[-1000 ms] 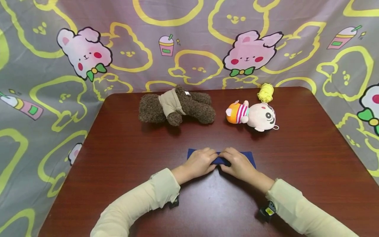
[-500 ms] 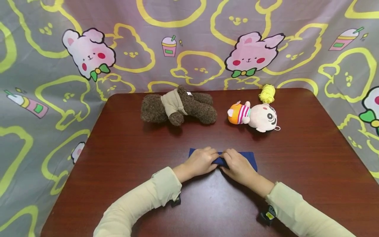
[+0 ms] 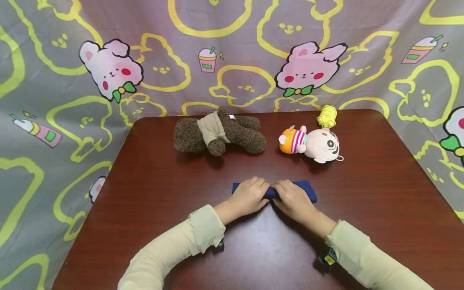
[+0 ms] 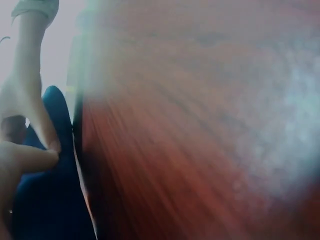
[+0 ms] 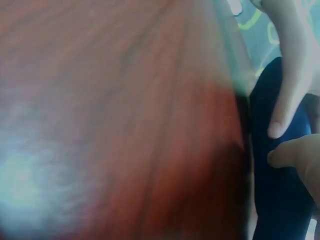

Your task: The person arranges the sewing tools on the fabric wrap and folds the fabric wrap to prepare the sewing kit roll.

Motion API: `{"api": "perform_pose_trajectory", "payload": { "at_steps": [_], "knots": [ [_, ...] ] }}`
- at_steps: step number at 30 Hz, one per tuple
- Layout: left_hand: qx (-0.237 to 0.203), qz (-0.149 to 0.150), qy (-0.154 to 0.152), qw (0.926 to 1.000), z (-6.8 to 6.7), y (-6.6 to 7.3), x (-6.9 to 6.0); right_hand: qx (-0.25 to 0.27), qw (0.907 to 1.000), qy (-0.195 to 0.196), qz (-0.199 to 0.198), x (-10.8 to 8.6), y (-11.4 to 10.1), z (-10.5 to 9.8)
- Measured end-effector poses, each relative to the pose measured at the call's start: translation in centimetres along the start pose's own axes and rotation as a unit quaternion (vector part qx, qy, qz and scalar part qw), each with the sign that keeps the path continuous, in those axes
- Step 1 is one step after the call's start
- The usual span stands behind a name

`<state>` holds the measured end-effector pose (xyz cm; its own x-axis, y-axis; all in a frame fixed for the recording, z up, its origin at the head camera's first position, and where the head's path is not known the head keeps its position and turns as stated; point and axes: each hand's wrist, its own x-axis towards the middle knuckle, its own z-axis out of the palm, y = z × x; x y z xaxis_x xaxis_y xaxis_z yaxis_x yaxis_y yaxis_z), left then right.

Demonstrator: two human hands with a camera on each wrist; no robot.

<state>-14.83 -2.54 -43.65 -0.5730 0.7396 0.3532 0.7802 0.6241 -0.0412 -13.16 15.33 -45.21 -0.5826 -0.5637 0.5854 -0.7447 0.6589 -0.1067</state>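
Observation:
A dark blue cloth [image 3: 306,190], folded or rolled into a narrow strip, lies across the middle of the table. My left hand [image 3: 250,195] grips its left half, fingers over the far side and thumb on the near side. Close beside it, my right hand [image 3: 295,201] holds the right half the same way. In the left wrist view the two thumbs nearly meet on the thick blue roll [image 4: 50,205]. The right wrist view also has both thumbs pressed against the cloth [image 5: 280,195]. Its middle is partly hidden under the fingers.
A brown teddy bear [image 3: 239,135] in a beige top lies at the back of the table [image 3: 163,177]. To its right are a plush doll [image 3: 320,146] with a striped body and a yellow yarn bundle [image 3: 327,117]. A patterned curtain [image 3: 239,48] hangs behind.
The cloth has become a narrower, thicker strip, its right end now turned over. Both hands stay on it with only small shifts. The head view has moved slightly.

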Motion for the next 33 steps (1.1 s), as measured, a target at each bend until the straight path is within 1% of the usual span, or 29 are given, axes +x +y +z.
{"api": "perform_pose_trajectory", "payload": {
  "at_steps": [4,6,9,13,15,18,20,22,28,33],
  "knots": [
    [0.049,0.015,0.033,0.9981,0.1,0.1,0.2,0.002,0.9997,-0.019,0.015,0.6,0.1,-0.6],
    [0.058,0.019,0.048,0.9970,0.2,0.2,0.3,0.004,0.9994,-0.028,0.021,0.9,0.2,-0.9],
    [0.051,0.022,0.058,0.9968,0.2,0.2,0.4,0.009,0.9993,-0.031,0.021,1.0,0.3,-1.4],
    [0.035,0.017,0.051,0.9980,0.1,0.2,0.4,0.004,0.9996,-0.029,-0.001,0.9,0.5,-1.4],
    [0.034,0.012,0.042,0.9985,0.0,0.2,0.4,-0.009,0.9995,-0.028,-0.015,0.7,0.5,-1.2],
    [0.036,0.011,0.033,0.9988,-0.1,0.1,0.4,-0.037,0.9987,-0.027,-0.024,0.4,0.4,-0.9],
    [0.035,0.012,0.028,0.9989,0.0,0.1,0.3,-0.049,0.9982,-0.025,-0.023,0.2,0.3,-0.8],
    [0.031,0.011,0.026,0.9991,0.0,0.1,0.3,-0.049,0.9983,-0.027,-0.019,0.2,0.3,-0.8],
    [0.013,0.013,0.019,0.9997,0.0,0.2,0.2,-0.019,0.9992,-0.033,-0.008,0.4,0.4,-1.1],
    [-0.003,0.013,0.011,0.9999,-0.2,0.1,0.1,-0.014,0.9991,-0.041,0.001,0.7,0.3,-1.2]
  ]
}}
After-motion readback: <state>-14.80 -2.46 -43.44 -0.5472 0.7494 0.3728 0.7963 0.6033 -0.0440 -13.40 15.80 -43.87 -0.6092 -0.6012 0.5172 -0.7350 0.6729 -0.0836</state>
